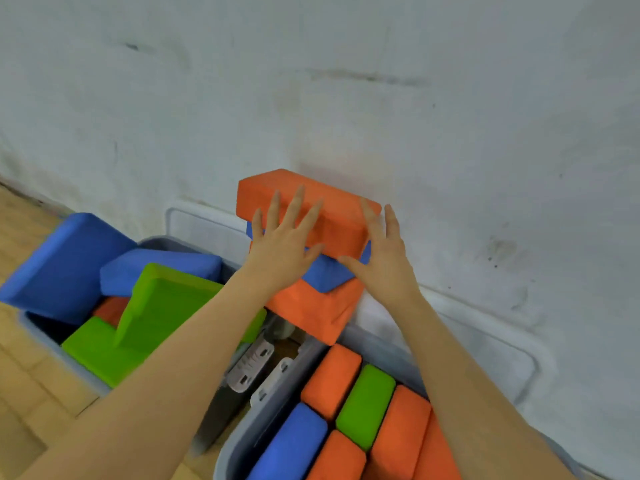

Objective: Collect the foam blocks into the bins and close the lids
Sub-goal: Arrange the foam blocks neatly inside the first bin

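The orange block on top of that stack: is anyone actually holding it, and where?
Not gripped. The left hand lies flat, fingers spread, on the top orange block's near face, and the right hand is open at its right end.

Two grey bins [239,441], two hands [282,258], roughly seven orange [308,209], four blue [62,268], three green blocks [166,303].

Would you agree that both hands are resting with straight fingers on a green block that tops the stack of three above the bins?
Not quite: the top block is orange, not green, as the head view shows. The rest holds: the left hand and right hand rest on it with straight fingers, and it tops a stack of three above the bins.
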### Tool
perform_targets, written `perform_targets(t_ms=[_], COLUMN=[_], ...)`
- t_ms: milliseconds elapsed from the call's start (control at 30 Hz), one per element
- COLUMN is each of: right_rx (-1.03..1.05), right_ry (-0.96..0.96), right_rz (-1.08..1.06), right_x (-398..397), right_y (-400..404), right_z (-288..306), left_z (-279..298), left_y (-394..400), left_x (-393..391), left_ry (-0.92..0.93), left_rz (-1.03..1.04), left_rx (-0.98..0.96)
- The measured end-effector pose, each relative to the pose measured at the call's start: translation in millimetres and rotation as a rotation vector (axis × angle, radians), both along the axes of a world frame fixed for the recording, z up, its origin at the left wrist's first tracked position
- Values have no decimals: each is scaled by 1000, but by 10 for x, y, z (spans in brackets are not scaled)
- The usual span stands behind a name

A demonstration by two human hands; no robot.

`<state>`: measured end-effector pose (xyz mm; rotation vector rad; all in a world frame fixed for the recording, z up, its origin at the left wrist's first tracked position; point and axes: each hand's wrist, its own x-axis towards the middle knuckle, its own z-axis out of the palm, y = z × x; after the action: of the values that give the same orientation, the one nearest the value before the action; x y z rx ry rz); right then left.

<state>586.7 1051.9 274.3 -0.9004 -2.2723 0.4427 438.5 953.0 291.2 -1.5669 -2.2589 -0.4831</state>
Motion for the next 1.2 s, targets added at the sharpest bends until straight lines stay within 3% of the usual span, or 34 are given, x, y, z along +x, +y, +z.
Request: perform_targets(t_ms=[67, 167, 300, 467, 833, 1033, 1200], right_rx=[-69, -144, -109, 13, 275, 402, 501], right_ry=[36, 281, 448, 520, 489, 444, 262], right_rz=[44, 111, 68, 14, -214, -327, -316], right_x=[-101, -231, -288, -33, 1088, 1623, 1880], right_y=[74, 80, -3, -218, -488, -574, -530], right_z=[-78, -195, -195, -30, 347, 213, -56], left_z=[-55, -110, -187, -53, 156, -5, -259], left_y=[76, 197, 252, 200, 132, 249, 186], left_x=[-152, -293, -326, -116, 957, 1478, 1518], left_ry=[19, 61, 107, 72, -25, -75, -184], left_rz=[-16, -48, -57, -111, -328, -454, -466], left_rx=[5, 66, 182, 258, 336, 303, 195])
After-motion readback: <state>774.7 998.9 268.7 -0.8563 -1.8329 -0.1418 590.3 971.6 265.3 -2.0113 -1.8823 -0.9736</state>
